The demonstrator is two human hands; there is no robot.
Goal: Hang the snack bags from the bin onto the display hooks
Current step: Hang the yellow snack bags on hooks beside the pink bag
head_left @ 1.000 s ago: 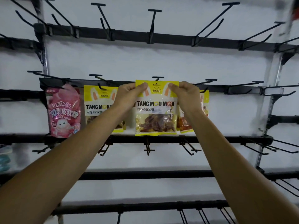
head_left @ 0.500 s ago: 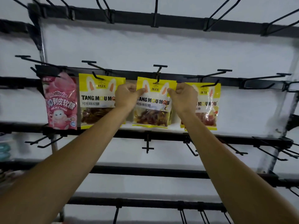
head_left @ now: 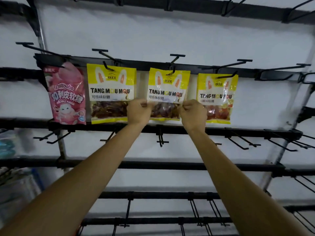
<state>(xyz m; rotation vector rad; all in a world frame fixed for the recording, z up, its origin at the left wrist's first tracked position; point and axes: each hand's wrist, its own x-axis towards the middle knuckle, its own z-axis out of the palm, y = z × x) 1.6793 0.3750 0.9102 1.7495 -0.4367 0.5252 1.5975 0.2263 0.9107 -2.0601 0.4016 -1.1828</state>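
both hands on the middle bag (head_left: 168, 89), which hangs on its hook (head_left: 173, 71).
my left hand (head_left: 139, 110) pinches the bag's edge at 8 o'clock and my right hand (head_left: 193, 114) pinches it at 4 o'clock, fingers curled on the film. the hook goes through the bag's top at 12 o'clock. at its 9 o'clock hangs the left yellow bag (head_left: 110, 92), with a pink bag (head_left: 66, 94) beyond; at 3 o'clock, the right yellow bag (head_left: 217, 97). all hang from one black rail (head_left: 144, 65).
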